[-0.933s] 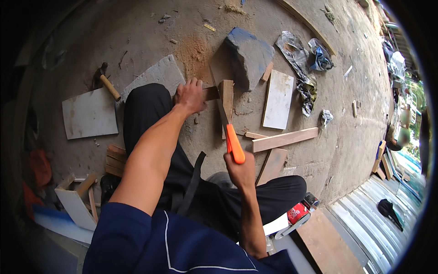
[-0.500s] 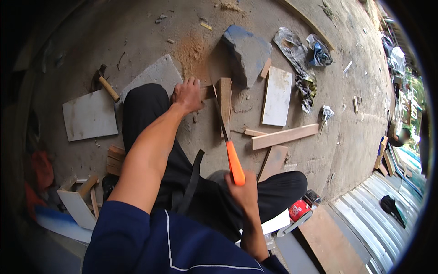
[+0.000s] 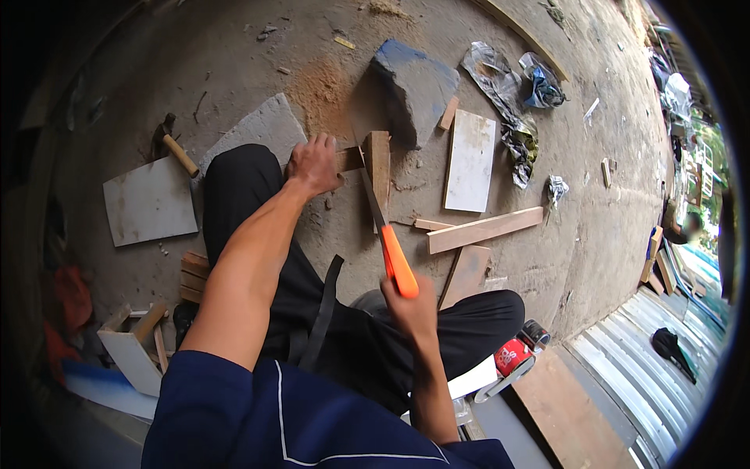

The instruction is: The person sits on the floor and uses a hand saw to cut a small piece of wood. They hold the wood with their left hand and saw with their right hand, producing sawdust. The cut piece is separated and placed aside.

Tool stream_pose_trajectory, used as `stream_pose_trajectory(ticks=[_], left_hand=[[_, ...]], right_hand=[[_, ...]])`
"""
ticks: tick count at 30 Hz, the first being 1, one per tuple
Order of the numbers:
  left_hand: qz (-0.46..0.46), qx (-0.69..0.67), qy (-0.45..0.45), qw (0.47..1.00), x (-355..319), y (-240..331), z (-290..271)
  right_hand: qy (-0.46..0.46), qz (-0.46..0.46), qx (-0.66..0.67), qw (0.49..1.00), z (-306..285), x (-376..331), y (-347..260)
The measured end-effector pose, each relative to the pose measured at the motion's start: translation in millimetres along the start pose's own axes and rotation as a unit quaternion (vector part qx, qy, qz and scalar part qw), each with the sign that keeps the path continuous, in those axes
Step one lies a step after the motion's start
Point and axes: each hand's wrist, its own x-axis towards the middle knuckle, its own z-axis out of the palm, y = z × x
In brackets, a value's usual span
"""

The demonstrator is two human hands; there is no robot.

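Observation:
My right hand is closed round the orange handle of a handsaw. Its thin dark blade slants away from me, with the teeth end crossing a short brown piece of wood. My left hand grips that piece at its left end, just left of the blade. Close by on the blade's right lies a thicker wooden block, pointing away from me. Beyond it rests a large grey stone block with blue paint. Sawdust is heaped past my left hand.
A hammer lies by a white board at left. Right of the saw are another white board, a wooden strip and crumpled plastic. A red can stands by my right knee.
My right hand and the saw have pushed forward, away from me, and slightly left along the cut. My left hand stays on the piece of wood; the view has shifted slightly.

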Motion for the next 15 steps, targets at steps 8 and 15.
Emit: stream_pose_trajectory(ticks=[8,15], left_hand=[[0.004,-0.010,0.045,0.999,-9.6,0.2,15.8],[-0.009,-0.009,0.039,0.999,-18.8,6.5,34.0]], right_hand=[[0.020,-0.037,0.042,0.998,-2.0,-61.8,12.4],[0.009,-0.016,-0.002,1.000,17.1,12.1,21.3]])
